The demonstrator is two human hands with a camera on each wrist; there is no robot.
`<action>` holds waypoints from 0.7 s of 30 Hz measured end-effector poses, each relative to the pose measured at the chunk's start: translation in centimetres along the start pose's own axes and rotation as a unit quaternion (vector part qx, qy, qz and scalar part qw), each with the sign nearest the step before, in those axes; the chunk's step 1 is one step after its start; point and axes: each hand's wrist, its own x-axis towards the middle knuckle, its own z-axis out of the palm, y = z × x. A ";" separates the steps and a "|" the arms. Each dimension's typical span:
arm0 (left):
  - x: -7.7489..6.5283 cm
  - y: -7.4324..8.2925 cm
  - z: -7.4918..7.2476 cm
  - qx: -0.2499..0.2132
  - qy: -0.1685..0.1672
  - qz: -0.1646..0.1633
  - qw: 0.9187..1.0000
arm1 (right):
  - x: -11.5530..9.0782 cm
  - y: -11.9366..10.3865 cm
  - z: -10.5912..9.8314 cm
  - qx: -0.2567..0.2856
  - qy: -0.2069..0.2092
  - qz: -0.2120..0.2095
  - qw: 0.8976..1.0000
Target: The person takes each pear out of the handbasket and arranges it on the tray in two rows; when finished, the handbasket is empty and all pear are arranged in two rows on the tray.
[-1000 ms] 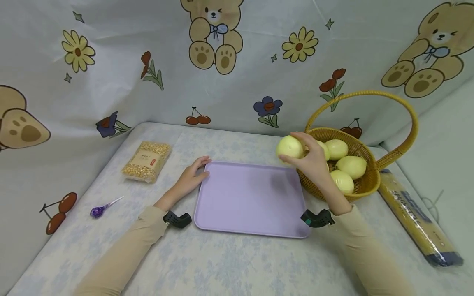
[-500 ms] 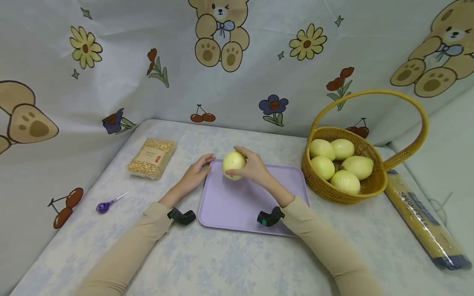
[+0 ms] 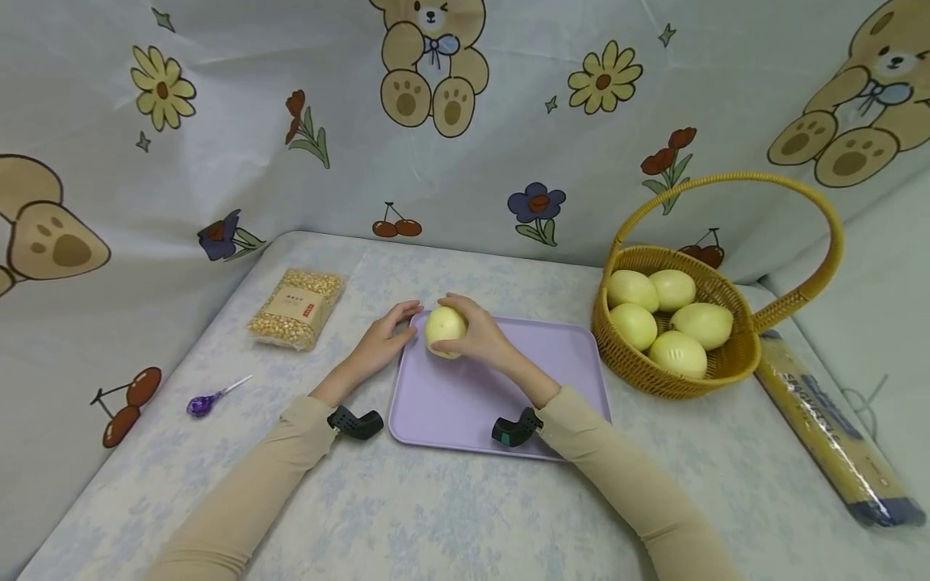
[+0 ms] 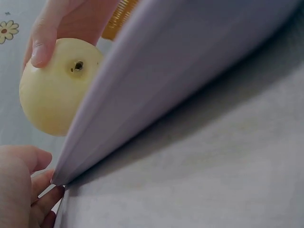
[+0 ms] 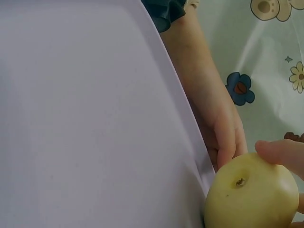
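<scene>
My right hand [image 3: 477, 332] grips a pale yellow pear [image 3: 445, 330] over the far left corner of a lilac tray [image 3: 501, 403]. Fingers and thumb are on opposite sides of the fruit. The pear's end with a dark dimple faces the left wrist camera. My left hand [image 3: 379, 343] rests against the tray's left rim near the same corner, its fingers relaxed. In the left wrist view, fingertips of the left hand [image 4: 23, 185] touch the corner of the tray rim [image 4: 66, 171]. Part of the left hand [image 5: 225, 128] is hidden behind the rim in the right wrist view.
To the right stands a yellow wicker basket [image 3: 617, 355] with a tall handle, holding several pears [image 3: 678, 355]. A spaghetti packet [image 3: 835, 436] lies beside it. On the left are a bag of corn kernels [image 3: 298, 309] and a purple lollipop [image 3: 207, 402].
My right hand has carried the pear left from beside the basket, across the tray to its far left corner, slightly further left in the last half second. The left hand stays at the rim.
</scene>
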 end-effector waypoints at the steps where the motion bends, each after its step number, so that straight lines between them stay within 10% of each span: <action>1: 0.0 0.0 0.0 0.001 0.000 0.001 1.000 | 0.0 0.0 0.0 0.003 -0.005 -0.002 1.000; 11: 1.3 -3.9 0.6 0.010 0.013 0.014 1.000 | -0.5 0.7 0.3 -0.037 0.001 -0.053 0.998; 21: 1.3 -4.4 -0.6 0.067 -0.045 0.025 0.996 | -0.5 0.8 0.0 -0.033 -0.006 -0.026 0.999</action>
